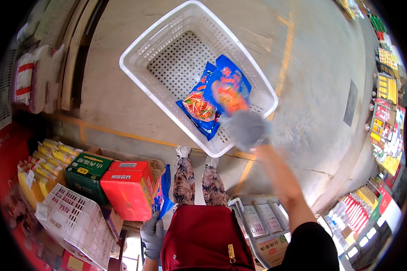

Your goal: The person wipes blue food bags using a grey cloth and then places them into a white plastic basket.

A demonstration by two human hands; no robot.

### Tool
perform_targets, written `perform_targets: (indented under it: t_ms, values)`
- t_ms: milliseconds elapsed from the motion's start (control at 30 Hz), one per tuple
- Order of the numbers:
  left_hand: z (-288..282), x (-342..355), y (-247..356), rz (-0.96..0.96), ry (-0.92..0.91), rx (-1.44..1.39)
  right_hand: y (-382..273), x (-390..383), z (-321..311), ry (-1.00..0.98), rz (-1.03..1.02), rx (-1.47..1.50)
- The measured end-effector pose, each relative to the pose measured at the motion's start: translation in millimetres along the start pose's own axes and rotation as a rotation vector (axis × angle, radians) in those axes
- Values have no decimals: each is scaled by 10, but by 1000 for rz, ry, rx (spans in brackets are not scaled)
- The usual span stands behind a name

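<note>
A large white plastic basket [142, 72] with perforated walls and floor stands on the ground ahead of me. Blue food packets [198, 105], each with a picture of a reddish-orange dish, lie stacked in its near right part. Over them my right hand [245, 130], in a grey glove and blurred, grips the near end of another blue packet [233, 83]. Low on the left, beside my red apron or bag front, my gloved left hand [153, 237] is closed on the lower end of one more blue packet [163, 192], held upright.
Left of me are a red carton [127, 186], a green carton [87, 174], yellow packs [59, 153] and a tilted white crate [77, 221]. A metal-framed rack or cart [262, 217] is close on my right. Yellow lines [282, 67] mark the concrete floor; stacked goods line the far right.
</note>
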State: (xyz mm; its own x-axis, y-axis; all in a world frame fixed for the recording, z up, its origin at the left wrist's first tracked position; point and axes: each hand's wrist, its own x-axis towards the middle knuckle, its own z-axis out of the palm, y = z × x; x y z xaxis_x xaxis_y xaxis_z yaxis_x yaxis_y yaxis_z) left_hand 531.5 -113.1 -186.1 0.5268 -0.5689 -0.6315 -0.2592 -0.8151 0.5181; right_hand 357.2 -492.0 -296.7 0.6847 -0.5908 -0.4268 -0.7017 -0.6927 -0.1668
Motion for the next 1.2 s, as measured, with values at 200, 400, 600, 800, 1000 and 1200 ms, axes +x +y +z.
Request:
perform_targets:
  t_ms: [200,400,600,800,1000,1200]
  values:
    - [-433,54,1010,240,58,92,-583,-222,675,-242,278,618]
    - [-505,447,2148,861,93,241,-228,-1347,907,-88,417,1037]
    - [-15,840,2615,1371,-85,474,-64,-2507,949,5,714,1000]
    - [730,1380,1322,1079,-376,996,-351,-3282,1265,196,869,1129]
    - [921,185,1291,841,-831,954,-976,-4203,813,433,1063,2004]
    - [1251,-744,1262,1167,-1195,891,-2050,-5271,553,511,832,2358]
